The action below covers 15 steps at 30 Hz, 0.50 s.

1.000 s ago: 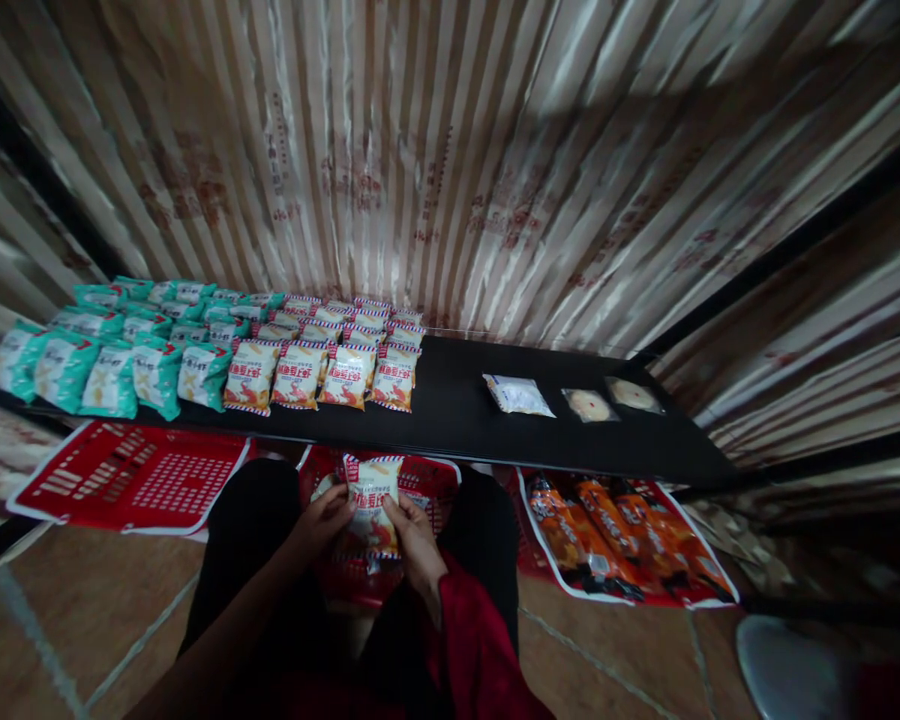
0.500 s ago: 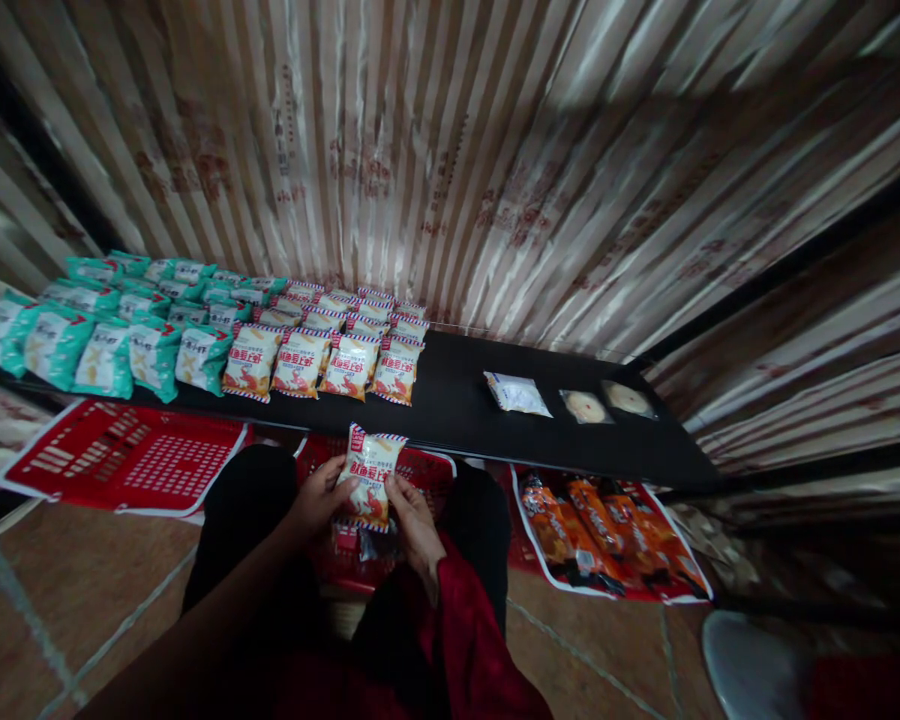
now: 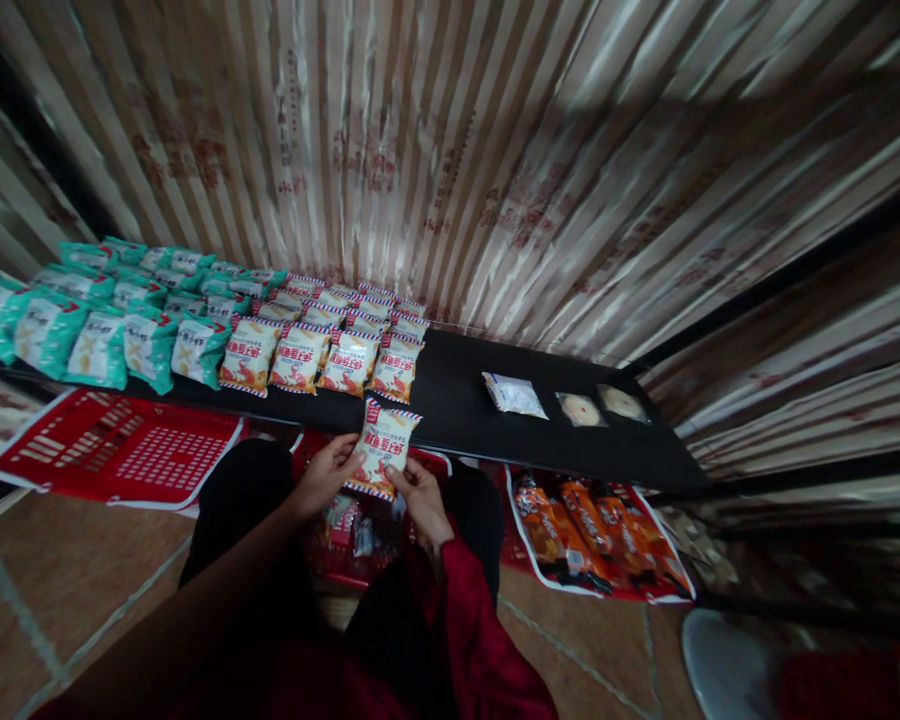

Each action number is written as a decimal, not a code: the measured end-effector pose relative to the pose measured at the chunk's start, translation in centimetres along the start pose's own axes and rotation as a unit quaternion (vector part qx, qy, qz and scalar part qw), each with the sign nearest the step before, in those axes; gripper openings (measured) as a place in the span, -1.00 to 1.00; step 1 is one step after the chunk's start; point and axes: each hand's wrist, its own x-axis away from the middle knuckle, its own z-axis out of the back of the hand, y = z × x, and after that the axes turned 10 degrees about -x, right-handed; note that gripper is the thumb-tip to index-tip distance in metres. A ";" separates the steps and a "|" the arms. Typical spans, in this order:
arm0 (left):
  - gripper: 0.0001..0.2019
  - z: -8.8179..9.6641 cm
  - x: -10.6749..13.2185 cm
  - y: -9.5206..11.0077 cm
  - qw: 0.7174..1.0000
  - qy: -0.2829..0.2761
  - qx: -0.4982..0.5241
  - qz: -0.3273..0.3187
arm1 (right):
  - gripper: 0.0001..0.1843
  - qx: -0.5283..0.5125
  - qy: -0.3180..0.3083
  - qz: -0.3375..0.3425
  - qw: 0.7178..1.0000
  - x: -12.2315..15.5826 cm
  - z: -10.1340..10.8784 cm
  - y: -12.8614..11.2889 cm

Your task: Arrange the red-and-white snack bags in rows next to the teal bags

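Between my hands is a snack bag (image 3: pixel 382 445), cream and orange with red lettering, held upright just in front of the black shelf (image 3: pixel 457 400). My left hand (image 3: pixel 330 475) grips its left edge, and my right hand (image 3: pixel 421 498) pinches its lower right side. Beyond it, several matching snack bags (image 3: pixel 347 362) stand in rows on the shelf. To their left are rows of teal snack bags (image 3: pixel 97 345). Under my hands, a red basket (image 3: pixel 337 570) between my knees holds small packets that I cannot make out.
A white packet (image 3: pixel 514 395) and two round, clear-wrapped items (image 3: pixel 580 409) lie on the shelf's right side. Below, a red basket (image 3: pixel 521 540) holds orange packages (image 3: pixel 589 515); another red basket (image 3: pixel 112 450) is at left. A striped curtain (image 3: pixel 390 130) hangs behind.
Both hands have lifted the snack bag up and slightly right, towards the shelf edge. More of the packets in the basket below now show. The view has shifted slightly.
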 end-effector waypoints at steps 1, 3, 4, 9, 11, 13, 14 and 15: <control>-0.45 0.0 -0.1 -0.1 1.000 0.009 -0.015 -0.009 | -0.54 0.004 0.008 0.012 1.000 -0.2 0.0 -0.2; -0.51 -0.2 -0.3 -0.3 0.998 0.028 -0.052 -0.029 | -0.53 0.015 0.025 0.040 0.999 -0.7 0.2 -0.5; -0.53 -0.2 -0.3 -0.5 0.996 0.038 -0.075 -0.042 | -0.53 0.020 0.034 0.053 0.998 -0.9 0.3 -0.6; -0.62 -0.8 -0.2 -0.7 0.955 0.098 -0.247 -0.129 | -0.55 0.053 0.079 0.104 0.990 -2.9 0.9 -1.4; -0.62 -1.1 -0.2 -0.7 0.932 0.111 -0.303 -0.166 | -0.56 0.077 0.087 0.122 0.986 -3.9 1.2 -1.8; -0.59 -1.5 -0.2 -0.8 0.911 0.117 -0.343 -0.198 | -0.57 0.100 0.085 0.141 0.981 -4.9 1.3 -2.1; -0.57 -1.6 -0.4 -0.9 0.901 0.121 -0.360 -0.210 | -0.57 0.110 0.083 0.150 0.979 -5.4 1.4 -2.2; -0.55 -1.8 -0.5 -1.0 0.892 0.123 -0.375 -0.219 | -0.57 0.120 0.081 0.159 0.977 -5.9 1.5 -2.3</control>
